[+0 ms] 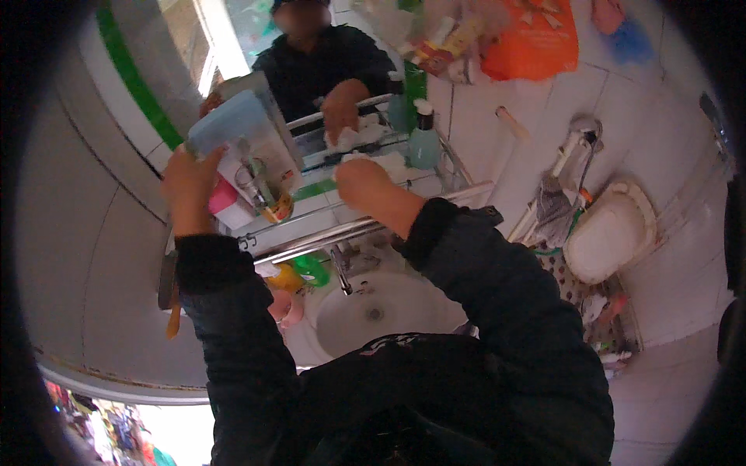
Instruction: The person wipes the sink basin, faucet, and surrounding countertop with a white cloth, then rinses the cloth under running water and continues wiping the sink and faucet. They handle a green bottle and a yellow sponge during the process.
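Observation:
My left hand (190,190) grips the side of a translucent plastic box (233,128) with a pale blue end, tilted in front of the mirror. A glass cup (276,206) with slim items in it shows beside the box; I cannot tell whether it is inside or behind. A pink and white bottle (227,200) stands just below my left fingers. My right hand (371,189) is closed over a crumpled white tissue or cloth (356,157), pressed to the glass shelf (398,165). Its fingers are partly hidden, but the mirror (311,85) reflects the white bunch under them.
A green pump bottle (423,146) stands at the shelf's right end. Metal rails (311,242) run along the shelf front, above the washbasin (373,318) and tap (340,272). Green and yellow bottles sit behind the basin. An orange bag (532,43) and a shower head (584,128) hang at right.

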Tool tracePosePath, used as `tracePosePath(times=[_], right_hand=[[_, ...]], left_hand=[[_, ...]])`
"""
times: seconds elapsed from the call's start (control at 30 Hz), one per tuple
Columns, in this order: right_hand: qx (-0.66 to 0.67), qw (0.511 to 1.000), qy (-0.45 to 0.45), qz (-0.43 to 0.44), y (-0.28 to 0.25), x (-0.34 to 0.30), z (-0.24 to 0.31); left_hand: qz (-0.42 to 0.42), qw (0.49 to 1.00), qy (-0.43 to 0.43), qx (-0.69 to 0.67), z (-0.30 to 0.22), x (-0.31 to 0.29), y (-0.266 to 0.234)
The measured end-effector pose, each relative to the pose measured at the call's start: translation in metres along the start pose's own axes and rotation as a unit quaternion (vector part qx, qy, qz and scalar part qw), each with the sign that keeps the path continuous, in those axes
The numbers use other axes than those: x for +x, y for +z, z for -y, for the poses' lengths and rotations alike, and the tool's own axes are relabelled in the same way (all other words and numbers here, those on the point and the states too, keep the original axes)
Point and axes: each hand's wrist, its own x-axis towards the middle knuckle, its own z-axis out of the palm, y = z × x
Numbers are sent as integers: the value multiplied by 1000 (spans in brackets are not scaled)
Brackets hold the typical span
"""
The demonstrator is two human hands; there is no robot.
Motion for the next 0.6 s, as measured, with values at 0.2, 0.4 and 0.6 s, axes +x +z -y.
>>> tracePosePath(times=[0.2, 0.4, 0.6], right_hand=[[134, 986, -98, 12, 6, -13, 17], [165, 966, -134, 150, -32, -30, -20], [74, 987, -23, 137, -100, -84, -51]], left_hand=[[-253, 953, 139, -89, -96, -53, -76], [-68, 896, 301, -318, -176, -76, -40], [113, 860, 361, -344, -228, -57, 21]])
